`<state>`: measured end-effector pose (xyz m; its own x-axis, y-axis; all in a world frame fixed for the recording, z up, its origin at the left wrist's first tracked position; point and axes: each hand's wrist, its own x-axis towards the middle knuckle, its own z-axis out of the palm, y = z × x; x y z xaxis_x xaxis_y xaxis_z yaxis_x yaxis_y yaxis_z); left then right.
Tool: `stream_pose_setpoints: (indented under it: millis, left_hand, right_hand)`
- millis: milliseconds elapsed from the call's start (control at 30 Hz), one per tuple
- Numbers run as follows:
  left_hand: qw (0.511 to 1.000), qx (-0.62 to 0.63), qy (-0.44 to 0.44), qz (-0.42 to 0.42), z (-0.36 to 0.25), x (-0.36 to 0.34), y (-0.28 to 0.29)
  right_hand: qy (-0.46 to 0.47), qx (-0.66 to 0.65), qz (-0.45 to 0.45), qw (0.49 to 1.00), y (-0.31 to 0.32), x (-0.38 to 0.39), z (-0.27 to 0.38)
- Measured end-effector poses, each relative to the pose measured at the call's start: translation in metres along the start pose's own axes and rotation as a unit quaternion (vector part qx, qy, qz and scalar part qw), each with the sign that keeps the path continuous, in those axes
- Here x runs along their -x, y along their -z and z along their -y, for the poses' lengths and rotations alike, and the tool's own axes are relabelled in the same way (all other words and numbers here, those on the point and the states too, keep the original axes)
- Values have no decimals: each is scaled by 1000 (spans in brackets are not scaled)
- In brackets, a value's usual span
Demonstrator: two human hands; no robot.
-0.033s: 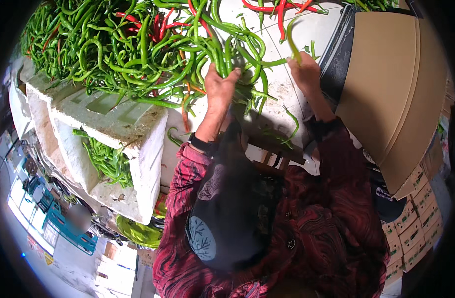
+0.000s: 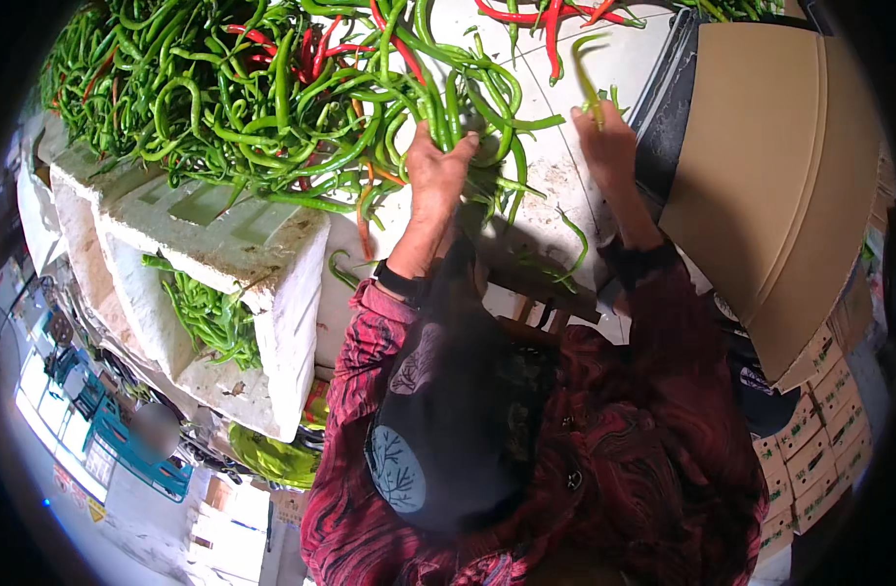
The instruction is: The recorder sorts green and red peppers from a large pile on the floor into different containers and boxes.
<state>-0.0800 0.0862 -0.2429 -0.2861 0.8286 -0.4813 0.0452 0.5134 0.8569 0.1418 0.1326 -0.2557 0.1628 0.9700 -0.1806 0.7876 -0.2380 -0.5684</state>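
Long green chili peppers (image 2: 452, 115) are bunched in my left hand (image 2: 434, 178), its fingers closed around their lower ends at the right edge of a big pile (image 2: 243, 107). My right hand (image 2: 609, 151) is closed on a single curved yellowish-green chili pepper (image 2: 585, 78) that sticks up from the fingers. Between and below both hands, a few thin green peppers (image 2: 573, 239) lie on the light tabletop (image 2: 555, 181). Red chili peppers (image 2: 554, 44) rest at the far side, just beyond my right hand.
A large brown cardboard sheet (image 2: 761, 156) stands at the right, beside a dark box edge (image 2: 663, 127). At the left, a white foam box (image 2: 297, 283) lies on its side with green peppers (image 2: 213, 317) inside. Printed cartons (image 2: 810, 459) are stacked at the lower right.
My right hand has shifted slightly right and nearer, and the chili pepper in it has tilted. My left hand has hardly moved.
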Motion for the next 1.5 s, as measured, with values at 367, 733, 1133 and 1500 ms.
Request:
stream_pose_setpoints:
  millis: [367, 733, 1133, 1500]
  left_hand:
    - [981, 116, 119, 100, 32, -13, -46]
    - [964, 167, 104, 181, -35, 11, -6]
    - [852, 481, 93, 186, -30, 14, 53]
    - [862, 425, 86, 262, -99, 23, 33]
  right_hand:
    - [-64, -97, 217, 969, -38, 39, 17]
    - [-163, -488, 366, 775, 12, 36, 41]
    - [-234, -667, 311, 635, 55, 5, 26]
    - [-90, -793, 341, 496, 87, 16, 70]
